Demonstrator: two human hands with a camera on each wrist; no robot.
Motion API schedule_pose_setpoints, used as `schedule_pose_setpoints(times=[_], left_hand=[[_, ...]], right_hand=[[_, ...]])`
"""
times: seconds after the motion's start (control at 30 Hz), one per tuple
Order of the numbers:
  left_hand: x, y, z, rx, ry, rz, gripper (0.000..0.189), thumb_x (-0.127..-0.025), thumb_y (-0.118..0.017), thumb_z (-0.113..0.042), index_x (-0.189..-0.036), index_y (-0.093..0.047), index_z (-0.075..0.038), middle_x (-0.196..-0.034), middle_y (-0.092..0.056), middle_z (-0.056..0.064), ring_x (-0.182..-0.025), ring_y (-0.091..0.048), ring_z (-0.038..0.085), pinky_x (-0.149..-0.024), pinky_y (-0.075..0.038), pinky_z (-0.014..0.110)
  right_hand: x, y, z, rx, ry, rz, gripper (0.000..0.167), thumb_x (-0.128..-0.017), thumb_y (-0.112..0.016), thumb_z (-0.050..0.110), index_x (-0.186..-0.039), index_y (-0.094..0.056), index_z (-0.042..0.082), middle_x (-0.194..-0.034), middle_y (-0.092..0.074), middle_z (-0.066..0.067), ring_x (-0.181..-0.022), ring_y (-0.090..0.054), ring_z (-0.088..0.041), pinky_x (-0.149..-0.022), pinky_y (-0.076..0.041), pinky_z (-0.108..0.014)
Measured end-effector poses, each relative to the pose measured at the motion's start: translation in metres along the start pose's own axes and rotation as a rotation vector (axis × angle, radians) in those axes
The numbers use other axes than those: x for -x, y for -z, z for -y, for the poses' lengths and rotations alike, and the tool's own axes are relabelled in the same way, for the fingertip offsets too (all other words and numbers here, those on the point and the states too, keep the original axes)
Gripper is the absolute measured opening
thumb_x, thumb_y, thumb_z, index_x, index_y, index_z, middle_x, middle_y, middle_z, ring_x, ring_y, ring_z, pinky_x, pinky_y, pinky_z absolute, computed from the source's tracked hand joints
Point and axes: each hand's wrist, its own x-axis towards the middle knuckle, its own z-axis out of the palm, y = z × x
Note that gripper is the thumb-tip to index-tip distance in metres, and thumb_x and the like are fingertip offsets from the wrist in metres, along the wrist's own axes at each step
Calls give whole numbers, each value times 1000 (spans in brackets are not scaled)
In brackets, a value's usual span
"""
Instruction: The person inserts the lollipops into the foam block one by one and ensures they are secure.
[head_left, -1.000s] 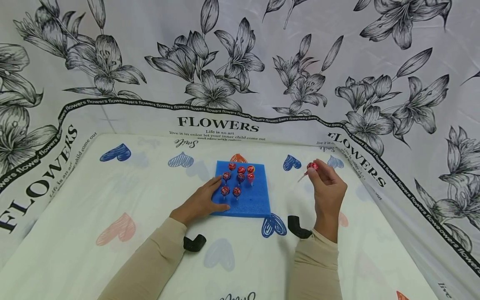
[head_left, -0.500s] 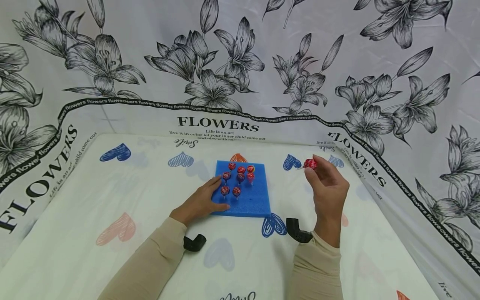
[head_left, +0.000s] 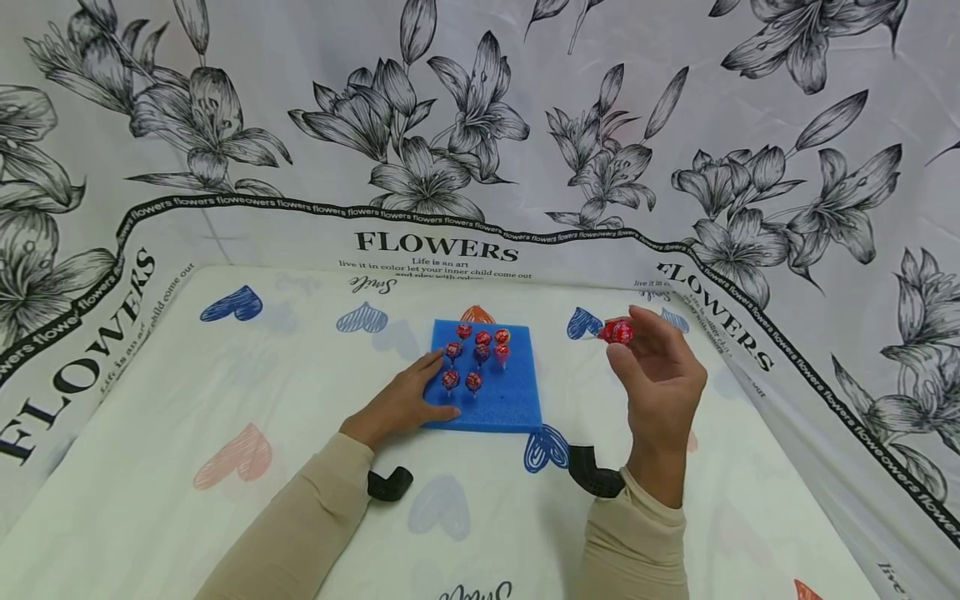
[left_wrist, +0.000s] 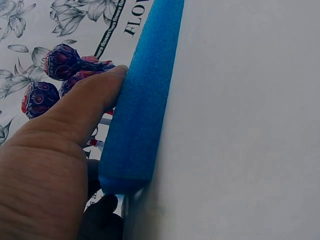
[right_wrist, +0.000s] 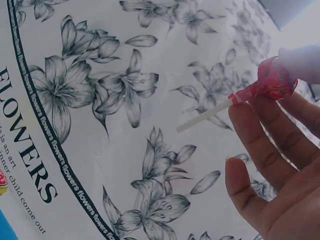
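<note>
My left hand (head_left: 405, 396) rests on the left side of a blue foam board (head_left: 510, 412), fingers spread along its edge. In the left wrist view the thumb lies on the foam (left_wrist: 142, 100), beside dark-wrapped lollipops (left_wrist: 62, 62). Several wrapped lollipops (head_left: 473, 381) stand upright in the board, in rows toward its back and left. To the right of the board, my right hand (head_left: 660, 375) pinches a red lollipop (head_left: 619, 332) by its wrapped head. Its white stick (right_wrist: 205, 115) points away from the fingers in the right wrist view.
A white cloth (head_left: 300, 400) printed with hearts covers the table. Behind and around it hangs a floral curtain (head_left: 600, 158) with FLOWERS lettering. Black camera mounts (head_left: 388, 485) stick out from both wrists.
The lollipop in my right hand has tilted, its stick swinging from down-left to pointing left. The right hand has turned and shifted slightly, its fingers spreading more. The left hand stays in place.
</note>
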Motion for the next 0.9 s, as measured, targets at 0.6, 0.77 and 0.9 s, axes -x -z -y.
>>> schedule_pose_setpoints(times=[0.6, 0.77, 0.9], left_hand=[[0, 0, 0, 3, 0, 4, 99, -78, -76, -51, -151, -29, -3, -159, -16, 5, -143, -17, 33, -110, -24, 50], [0, 0, 0, 2, 2, 4, 99, -79, -76, -51, -151, -29, -3, -159, -16, 4, -143, -17, 32, -110, -23, 50], [1, 0, -1, -2, 12, 4, 99, -79, -76, -51, -151, -28, -4, -160, -16, 3, -143, -16, 31, -111, -23, 49]], right_hand=[[5, -17, -28, 58, -42, 207, 31, -81, -59, -18, -112, -59, -18, -103, -65, -18, -96, -64, -26, -88, -51, -32], [8, -15, -43, 132, -127, 239, 31, -84, -61, -14, -114, -60, -15, -104, -65, -19, -94, -64, -25, -88, -52, -34], [11, -14, -56, 215, -261, 295, 31, -86, -64, -11, -117, -62, -10, -105, -66, -20, -94, -64, -22, -86, -52, -34]])
